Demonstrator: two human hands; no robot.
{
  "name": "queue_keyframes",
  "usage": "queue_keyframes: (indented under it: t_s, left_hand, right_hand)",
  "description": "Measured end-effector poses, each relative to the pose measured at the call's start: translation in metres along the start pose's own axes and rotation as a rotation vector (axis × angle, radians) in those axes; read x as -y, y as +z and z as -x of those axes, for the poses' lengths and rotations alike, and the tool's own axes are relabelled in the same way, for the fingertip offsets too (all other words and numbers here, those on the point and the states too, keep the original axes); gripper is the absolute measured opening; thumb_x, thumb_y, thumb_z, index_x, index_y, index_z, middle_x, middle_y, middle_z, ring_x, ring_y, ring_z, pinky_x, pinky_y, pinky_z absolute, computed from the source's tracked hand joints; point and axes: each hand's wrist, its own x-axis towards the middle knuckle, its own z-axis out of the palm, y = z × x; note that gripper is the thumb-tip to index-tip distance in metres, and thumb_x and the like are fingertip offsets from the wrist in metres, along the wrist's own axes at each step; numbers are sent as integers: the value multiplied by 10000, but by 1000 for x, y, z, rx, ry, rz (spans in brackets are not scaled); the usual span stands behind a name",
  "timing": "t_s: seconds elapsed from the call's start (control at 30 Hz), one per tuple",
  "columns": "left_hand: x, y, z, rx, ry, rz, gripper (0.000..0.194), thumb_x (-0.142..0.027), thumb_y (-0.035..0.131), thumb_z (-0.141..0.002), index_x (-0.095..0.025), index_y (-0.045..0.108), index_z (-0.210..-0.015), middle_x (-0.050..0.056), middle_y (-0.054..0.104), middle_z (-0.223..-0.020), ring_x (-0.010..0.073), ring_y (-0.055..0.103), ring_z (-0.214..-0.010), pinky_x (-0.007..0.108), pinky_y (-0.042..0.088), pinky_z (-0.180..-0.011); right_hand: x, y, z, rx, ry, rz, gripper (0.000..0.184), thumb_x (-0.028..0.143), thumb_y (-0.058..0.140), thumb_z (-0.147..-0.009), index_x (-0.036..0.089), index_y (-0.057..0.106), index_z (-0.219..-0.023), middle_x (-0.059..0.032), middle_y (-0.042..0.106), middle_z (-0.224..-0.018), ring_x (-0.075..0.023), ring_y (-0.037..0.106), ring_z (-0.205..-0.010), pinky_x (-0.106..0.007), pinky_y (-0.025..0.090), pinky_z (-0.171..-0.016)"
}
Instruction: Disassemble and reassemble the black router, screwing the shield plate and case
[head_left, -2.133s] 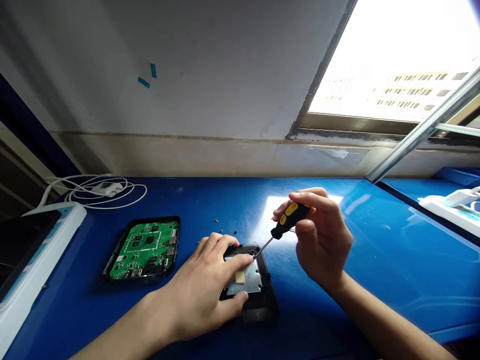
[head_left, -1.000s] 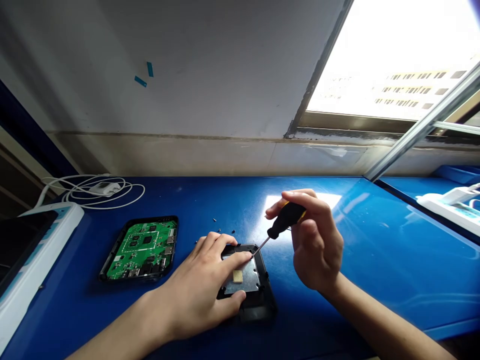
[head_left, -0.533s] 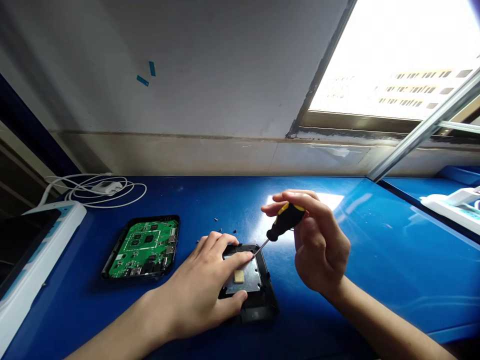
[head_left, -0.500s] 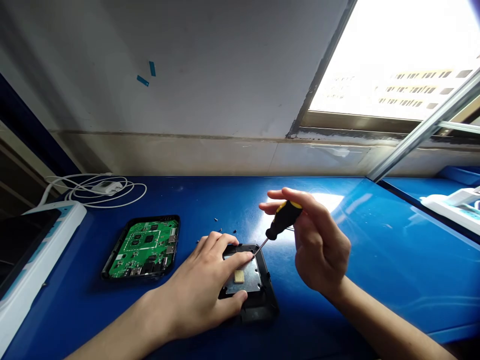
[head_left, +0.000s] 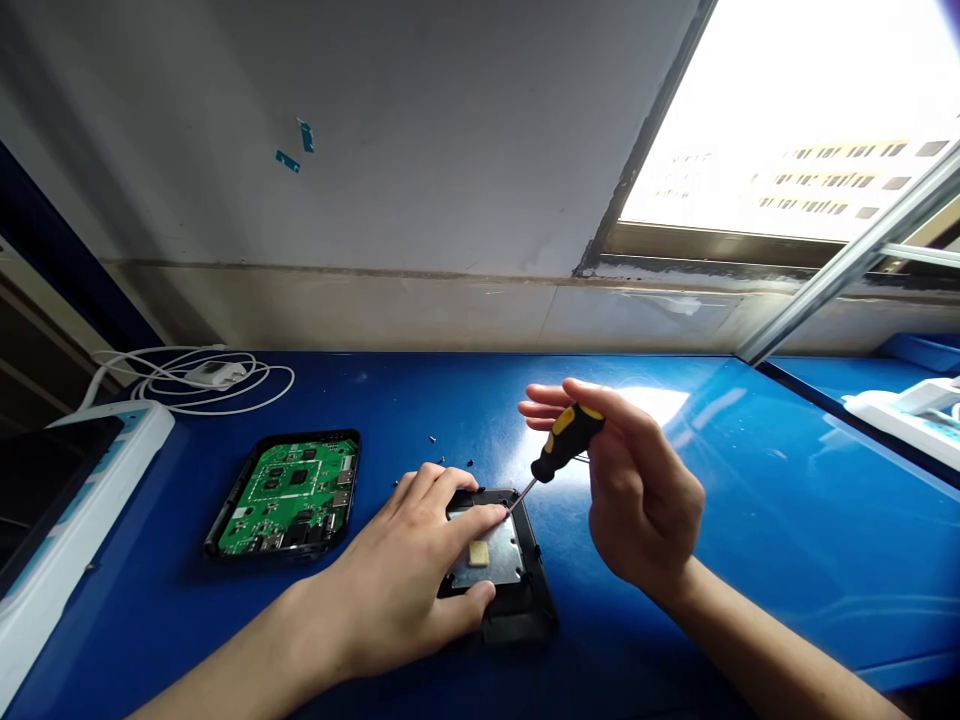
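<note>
Head view: saw black plastic shell [head_left: 519,625] on glossy blue bench [head_left: 750,520], bearing silvery metal plate [head_left: 501,572] with yellowish square patch [head_left: 478,553]. Spread left hand [head_left: 401,575] across its left side; gripped black-and-yellow screwdriver [head_left: 568,443] in right hand [head_left: 645,490], tip down near plate's far right corner. Could not read any print on green circuit board [head_left: 281,495]: too small.

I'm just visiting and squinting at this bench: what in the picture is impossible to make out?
All in the head view:
Tip of the screwdriver: too small, beside a fingertip of the left hand, to tell whether it sits in a screw.
Left side of the metal plate and black cover: hidden under that hand.
Any lettering on the chips of the green circuit board: too small.
Heads of the loose screws: too small.
Dark-screened device: cut off by the left edge.
</note>
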Motion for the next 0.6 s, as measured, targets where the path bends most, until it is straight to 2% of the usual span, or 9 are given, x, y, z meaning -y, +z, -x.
queue_keyframes:
  t_s: [0.1, 0.2, 0.3, 0.4, 0.5, 0.6]
  left_hand:
    - [1, 0, 1, 3, -3, 9, 543, -324, 726, -870, -376, 587, -1392, 64, 495, -1430, 331, 441, -1312, 545, 474, -1096]
    - [1, 1, 1, 3, -9, 16, 535, -331, 727, -872, -374, 592, -1388, 64, 494, -1426, 330, 443, -1305, 546, 474, -1096]
    - [0, 1, 1, -3, -6, 9, 520, -322, 725, -875, -370, 599, -1377, 64, 493, -1428, 329, 438, -1309, 548, 469, -1100]
    - [0, 1, 1, 3, -1, 5, 527, -319, 729, -870, -371, 597, -1378, 65, 493, -1434, 330, 439, -1310, 554, 466, -1100]
    - [0, 1, 1, 7, 0, 6, 528, -325, 729, -871, -368, 597, -1381, 66, 493, -1438, 331, 433, -1317, 554, 463, -1102]
    - [0, 1, 1, -2, 6, 2, 523, -327, 724, -877, -361, 596, -1383, 68, 499, -1430, 328, 435, -1316, 546, 460, -1107]
  right_hand:
    - [-2, -2, -2, -18, -13, 67, 433, 107, 597, -980, 312, 625, -1360, -44, 696, -1080, -193, 721, -933, -392, 644, -773]
    - [-5, -2, -4, -47, -81, 114, 385, 159, 735, -903, 326, 683, -1247, 1, 595, -937, -151, 658, -768, -343, 610, -672]
    - [-4, 0, -3, -54, -34, 47, 285, 291, 558, -1022, 307, 660, -1289, -43, 604, -1064, -182, 681, -875, -391, 623, -746]
    - [-2, 2, -2, -45, 62, 24, 377, 242, 420, -1067, 316, 594, -1393, -75, 657, -1269, -218, 716, -1045, -440, 645, -845]
    - [-4, 0, -3, -42, 44, 124, 466, 177, 579, -1002, 339, 562, -1439, -48, 714, -1154, -200, 738, -941, -399, 662, -767]
    - [-6, -4, -4, -65, -31, 205, 503, 182, 759, -889, 342, 642, -1351, -13, 643, -953, -168, 677, -782, -355, 623, -667]
